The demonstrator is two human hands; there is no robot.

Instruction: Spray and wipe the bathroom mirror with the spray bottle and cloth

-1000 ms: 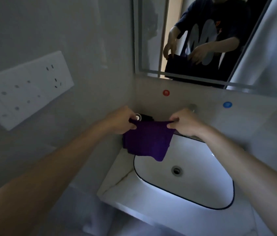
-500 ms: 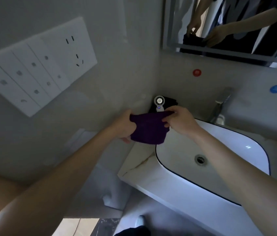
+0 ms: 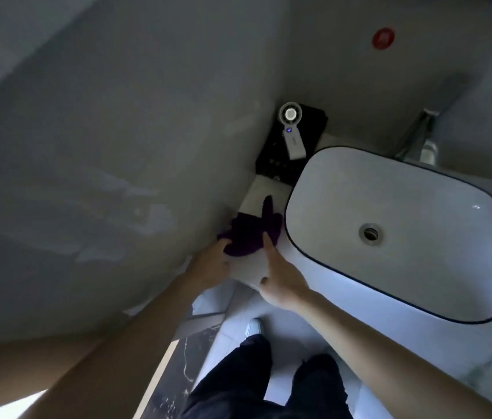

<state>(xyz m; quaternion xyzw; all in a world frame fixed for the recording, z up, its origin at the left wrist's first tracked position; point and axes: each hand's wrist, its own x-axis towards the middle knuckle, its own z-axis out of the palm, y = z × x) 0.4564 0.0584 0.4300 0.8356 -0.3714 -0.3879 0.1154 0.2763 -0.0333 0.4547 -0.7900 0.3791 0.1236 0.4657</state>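
DESK: What sat nearest the lens?

PHOTOGRAPHER: Dark trousers (image 3: 238,385) and one shoe (image 3: 254,326), then both hands at the counter's near edge. The left hand (image 3: 213,263) appeared to pinch the purple cloth (image 3: 250,234) at its bunched near-left corner. The right hand (image 3: 282,281) lay slack, its forefinger straight and touching the cloth's near-right edge, gripping nothing.

DESK: And how did the cloth lie?

PHOTOGRAPHER: It lay on the countertop (image 3: 261,190) strip between the wall and the white basin (image 3: 420,261). Its long axis ran away from the hands, one tongue pointing at the black box (image 3: 281,164) that carried a handheld fan (image 3: 292,131). The left hand was nearer and held it, so lifting looked like a plain pull upward. Beyond stood the tap (image 3: 417,137). Neither the mirror nor the spray bottle showed.
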